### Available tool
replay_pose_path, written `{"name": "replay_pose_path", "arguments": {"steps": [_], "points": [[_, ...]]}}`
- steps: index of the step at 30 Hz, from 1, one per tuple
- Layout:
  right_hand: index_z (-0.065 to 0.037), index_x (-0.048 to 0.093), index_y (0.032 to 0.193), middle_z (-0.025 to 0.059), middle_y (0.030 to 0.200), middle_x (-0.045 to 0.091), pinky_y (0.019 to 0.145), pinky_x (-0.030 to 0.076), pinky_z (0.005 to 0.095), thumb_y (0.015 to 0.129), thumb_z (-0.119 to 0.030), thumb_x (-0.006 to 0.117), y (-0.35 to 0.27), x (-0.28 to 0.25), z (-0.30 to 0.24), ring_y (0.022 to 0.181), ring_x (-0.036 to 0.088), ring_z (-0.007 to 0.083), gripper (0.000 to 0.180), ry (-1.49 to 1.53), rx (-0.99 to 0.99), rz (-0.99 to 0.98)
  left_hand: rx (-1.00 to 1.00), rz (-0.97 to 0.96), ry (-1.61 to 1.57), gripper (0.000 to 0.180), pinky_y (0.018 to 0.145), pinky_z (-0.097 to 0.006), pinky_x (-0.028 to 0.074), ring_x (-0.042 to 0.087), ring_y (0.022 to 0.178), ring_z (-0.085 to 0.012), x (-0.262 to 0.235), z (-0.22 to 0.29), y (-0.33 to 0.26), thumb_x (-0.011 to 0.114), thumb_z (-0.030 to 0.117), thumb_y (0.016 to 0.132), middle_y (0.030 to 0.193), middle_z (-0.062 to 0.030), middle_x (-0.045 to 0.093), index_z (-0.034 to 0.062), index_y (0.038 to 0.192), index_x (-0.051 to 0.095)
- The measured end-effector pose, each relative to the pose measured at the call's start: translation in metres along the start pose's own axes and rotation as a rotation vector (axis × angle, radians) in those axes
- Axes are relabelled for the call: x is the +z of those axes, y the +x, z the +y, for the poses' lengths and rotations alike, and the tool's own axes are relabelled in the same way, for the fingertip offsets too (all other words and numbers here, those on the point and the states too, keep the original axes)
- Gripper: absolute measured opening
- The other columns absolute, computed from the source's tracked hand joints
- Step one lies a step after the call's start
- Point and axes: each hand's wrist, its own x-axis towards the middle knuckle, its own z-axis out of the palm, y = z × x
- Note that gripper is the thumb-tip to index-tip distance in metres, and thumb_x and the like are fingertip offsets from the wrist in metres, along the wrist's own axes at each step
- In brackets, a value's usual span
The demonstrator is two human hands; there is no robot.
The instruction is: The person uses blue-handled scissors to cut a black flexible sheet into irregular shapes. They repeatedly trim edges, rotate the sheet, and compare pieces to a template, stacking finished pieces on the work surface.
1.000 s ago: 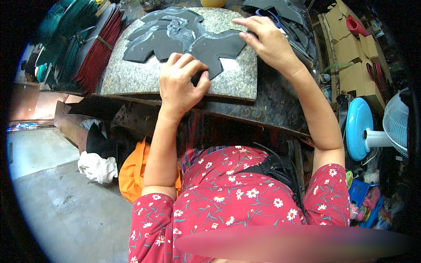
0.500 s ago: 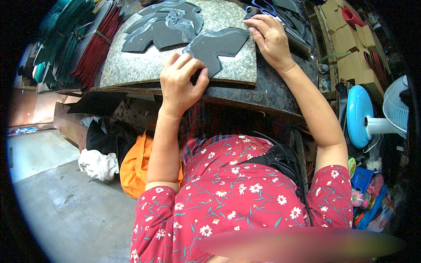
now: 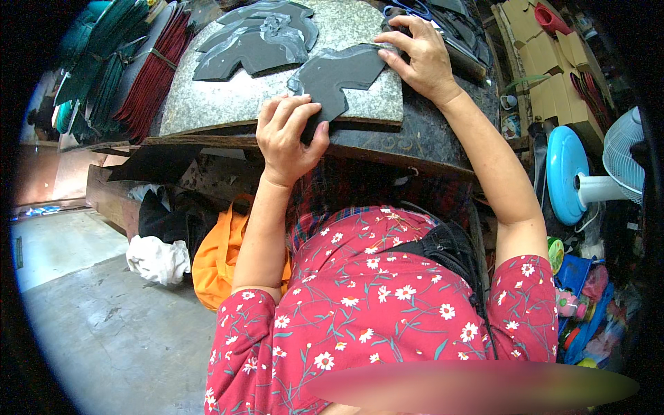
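Dark grey cut leather-like piece (image 3: 339,76) now nearer slab's front edge, upper centre. L hand (image 3: 290,135) flat, fingers pressing its lower tab; R hand (image 3: 422,59) fingertips pin its right corner on speckled stone slab (image 3: 228,104). Looks like aligning.

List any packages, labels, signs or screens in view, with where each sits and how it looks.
Cardboard boxes: upper right beyond the workbench, plain brown, stacked, some flaps open.
Small tin: on the bench's right edge below the boxes, round, with a pale printed label too small to make out.
Colourful packets: lower right on the floor, blue and pink, jumbled.
No signs or screens are visible.
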Motion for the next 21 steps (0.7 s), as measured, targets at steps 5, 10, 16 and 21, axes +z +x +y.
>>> {"name": "replay_pose_path", "arguments": {"steps": [5,10,16,21], "points": [[-0.019,0.074,0.102,0.0043,0.128,0.060,0.104,0.040,0.0427,0.087,-0.023,0.071,-0.005,0.002,0.002,0.122,0.054,0.0263,0.015,-0.018,-0.003,-0.085,0.002,0.023,0.015,0.023,0.086,-0.041,0.050,0.062,0.090,-0.0299,0.006,-0.002,-0.002,0.075,0.016,0.071,0.098,-0.0075,0.069,0.0086,0.091,0.069],[-0.015,0.069,0.094,0.0040,0.129,0.060,0.105,0.039,0.0441,0.088,-0.021,0.068,-0.007,0.008,0.009,0.122,0.053,0.0264,0.008,0.006,0.028,-0.084,-0.009,0.027,0.025,0.022,0.084,-0.041,0.050,0.062,0.090,-0.0297,0.008,-0.001,-0.001,0.074,0.016,0.071,0.097,-0.0072,0.068,0.0089,0.091,0.069],[-0.009,0.063,0.096,0.0078,0.125,0.062,0.101,0.041,0.0422,0.091,-0.015,0.065,-0.001,0.006,0.009,0.117,0.056,0.0272,0.008,0.094,0.022,0.037,-0.026,0.015,0.017,0.023,0.087,-0.041,0.050,0.063,0.094,-0.0320,0.006,0.000,-0.003,0.073,0.012,0.072,0.102,-0.0090,0.070,0.0081,0.094,0.069],[-0.015,0.070,0.097,0.0028,0.096,0.067,0.089,0.048,0.0403,0.084,-0.013,0.071,0.008,-0.019,-0.014,0.095,0.063,0.0244,0.014,0.122,-0.147,0.242,-0.014,0.022,0.020,0.023,0.087,-0.041,0.050,0.062,0.093,-0.0318,0.006,-0.002,-0.003,0.074,0.014,0.072,0.101,-0.0085,0.069,0.0086,0.093,0.068]]}}
